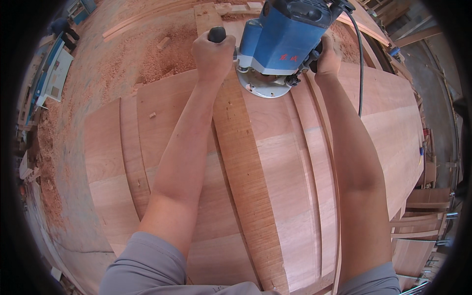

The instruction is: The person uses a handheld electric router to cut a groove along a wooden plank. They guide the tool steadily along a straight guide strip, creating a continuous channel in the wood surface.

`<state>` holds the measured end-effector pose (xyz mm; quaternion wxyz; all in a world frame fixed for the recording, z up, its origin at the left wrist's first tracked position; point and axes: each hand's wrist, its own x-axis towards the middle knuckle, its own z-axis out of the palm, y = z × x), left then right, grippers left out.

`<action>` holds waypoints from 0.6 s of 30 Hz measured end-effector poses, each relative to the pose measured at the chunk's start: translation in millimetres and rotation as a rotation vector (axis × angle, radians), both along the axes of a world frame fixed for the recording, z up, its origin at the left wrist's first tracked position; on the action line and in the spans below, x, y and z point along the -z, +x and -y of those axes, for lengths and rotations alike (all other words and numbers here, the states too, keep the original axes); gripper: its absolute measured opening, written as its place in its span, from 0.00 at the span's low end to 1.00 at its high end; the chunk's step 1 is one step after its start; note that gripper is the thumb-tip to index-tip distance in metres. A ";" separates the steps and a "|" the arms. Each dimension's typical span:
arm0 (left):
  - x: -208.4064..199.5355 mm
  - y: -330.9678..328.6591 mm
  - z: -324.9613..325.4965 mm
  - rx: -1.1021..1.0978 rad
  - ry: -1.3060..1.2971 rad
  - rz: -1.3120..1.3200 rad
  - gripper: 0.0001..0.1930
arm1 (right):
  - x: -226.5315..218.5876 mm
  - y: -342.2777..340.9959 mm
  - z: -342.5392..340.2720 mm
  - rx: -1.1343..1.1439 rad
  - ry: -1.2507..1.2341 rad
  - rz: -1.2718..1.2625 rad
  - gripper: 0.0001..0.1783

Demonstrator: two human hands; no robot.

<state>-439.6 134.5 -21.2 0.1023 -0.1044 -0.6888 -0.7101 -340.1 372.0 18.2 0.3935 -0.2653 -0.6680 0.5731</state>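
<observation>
A blue electric router with a round metal base stands at the far side of a wide wooden panel. My left hand is wrapped round its black side knob. On the other side my right hand grips the second handle, mostly hidden behind the fingers and the tool body. Beneath the base, the bit and the wood it meets are out of sight. A darker wooden strip runs lengthwise along the panel below the router, between my forearms. Another long narrow strip lies to its right.
A black power cord hangs down from the router past my right forearm. Reddish sawdust covers the floor beyond the panel. Stacked wooden pieces stand at the right. A person is far off at upper left, near a blue-and-white machine.
</observation>
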 end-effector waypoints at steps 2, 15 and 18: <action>0.9 -0.8 -0.7 -0.015 0.000 0.002 0.10 | -1.5 1.0 1.1 0.001 -0.012 0.073 0.21; -7.4 3.9 3.1 0.033 -0.003 0.002 0.10 | -16.9 11.4 17.0 0.028 -0.061 0.180 0.19; -6.8 4.1 0.6 0.047 0.057 0.064 0.10 | -12.5 10.4 12.3 0.041 -0.050 0.057 0.23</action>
